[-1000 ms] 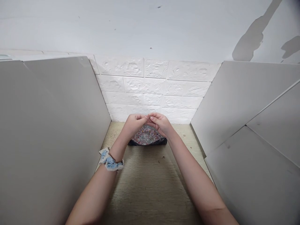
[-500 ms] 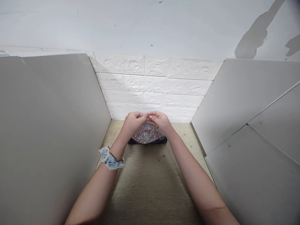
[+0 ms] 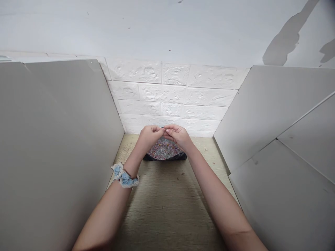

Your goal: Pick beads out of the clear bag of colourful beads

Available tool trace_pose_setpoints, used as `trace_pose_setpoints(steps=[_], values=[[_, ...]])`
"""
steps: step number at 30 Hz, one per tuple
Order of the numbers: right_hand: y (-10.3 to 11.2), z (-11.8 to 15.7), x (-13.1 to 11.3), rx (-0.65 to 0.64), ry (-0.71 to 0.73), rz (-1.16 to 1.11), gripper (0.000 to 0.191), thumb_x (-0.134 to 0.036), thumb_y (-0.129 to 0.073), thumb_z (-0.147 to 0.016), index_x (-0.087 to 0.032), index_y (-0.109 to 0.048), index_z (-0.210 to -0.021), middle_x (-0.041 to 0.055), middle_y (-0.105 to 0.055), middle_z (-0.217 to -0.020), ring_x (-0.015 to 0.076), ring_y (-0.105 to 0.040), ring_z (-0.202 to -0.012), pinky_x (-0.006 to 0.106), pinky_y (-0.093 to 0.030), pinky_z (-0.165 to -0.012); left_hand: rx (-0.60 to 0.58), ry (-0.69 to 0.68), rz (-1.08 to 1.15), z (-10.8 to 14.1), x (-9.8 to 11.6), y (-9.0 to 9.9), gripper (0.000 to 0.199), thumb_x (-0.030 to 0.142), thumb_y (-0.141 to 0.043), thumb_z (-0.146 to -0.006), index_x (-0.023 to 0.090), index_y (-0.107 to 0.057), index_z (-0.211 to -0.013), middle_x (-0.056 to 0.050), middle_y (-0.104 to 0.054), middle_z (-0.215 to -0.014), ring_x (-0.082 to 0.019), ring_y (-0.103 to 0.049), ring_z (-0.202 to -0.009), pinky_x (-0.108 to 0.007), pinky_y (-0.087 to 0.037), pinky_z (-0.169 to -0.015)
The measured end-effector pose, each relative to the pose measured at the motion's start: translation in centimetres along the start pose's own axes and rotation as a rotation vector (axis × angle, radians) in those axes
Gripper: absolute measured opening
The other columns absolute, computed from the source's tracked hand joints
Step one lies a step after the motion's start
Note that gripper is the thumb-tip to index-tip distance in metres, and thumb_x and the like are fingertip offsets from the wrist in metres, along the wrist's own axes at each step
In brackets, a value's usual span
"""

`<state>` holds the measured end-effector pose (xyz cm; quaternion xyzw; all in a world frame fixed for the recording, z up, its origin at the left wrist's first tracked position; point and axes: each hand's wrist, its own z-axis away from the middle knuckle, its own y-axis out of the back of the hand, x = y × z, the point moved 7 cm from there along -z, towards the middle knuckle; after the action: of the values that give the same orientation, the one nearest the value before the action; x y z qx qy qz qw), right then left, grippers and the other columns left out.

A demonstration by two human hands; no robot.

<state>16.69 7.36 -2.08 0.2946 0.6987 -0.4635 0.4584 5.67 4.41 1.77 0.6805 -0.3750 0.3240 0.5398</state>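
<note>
A dark-edged open container [image 3: 180, 156] stands near the wall, filled with small multicoloured beads [image 3: 165, 149]. Above its far part, my left hand [image 3: 151, 137] and my right hand [image 3: 179, 136] meet fingertip to fingertip. Thumb and fingers are pinched together on both hands. Whatever lies between the fingertips is too small to make out. Part of the container is hidden behind the hands. A light blue scrunchie [image 3: 125, 177] with white lace trim circles my left wrist.
Grey panels rise on the left [image 3: 60, 139] and on the right [image 3: 277, 115]. A white brick-patterned wall [image 3: 172, 92] closes the back. Tiny bits [image 3: 183, 173] lie on the wooden tabletop [image 3: 167, 202], with others near the right panel.
Hardly anything differs. Both hands keep the same pinched pose above the beads, with only a very slight shift of the left hand and fingertips.
</note>
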Motion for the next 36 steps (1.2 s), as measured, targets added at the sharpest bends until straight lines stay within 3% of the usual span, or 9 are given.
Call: trace_pose_setpoints(steps=[36], values=[[0.71,-0.27,0.81,0.002,0.004,0.04,0.023,-0.027,-0.066,-0.062,-0.016,-0.06,-0.081,0.0019,-0.064,-0.079,0.0085,-0.059,-0.067,0.022,-0.049,-0.067,-0.017,0.023,-0.048,-0.12,-0.39,-0.13,0.03,0.042,-0.052,-0.063,0.014,-0.051,-0.055,0.003,-0.041,-0.049,-0.009,-0.035,-0.05,-0.021,-0.025,-0.046]])
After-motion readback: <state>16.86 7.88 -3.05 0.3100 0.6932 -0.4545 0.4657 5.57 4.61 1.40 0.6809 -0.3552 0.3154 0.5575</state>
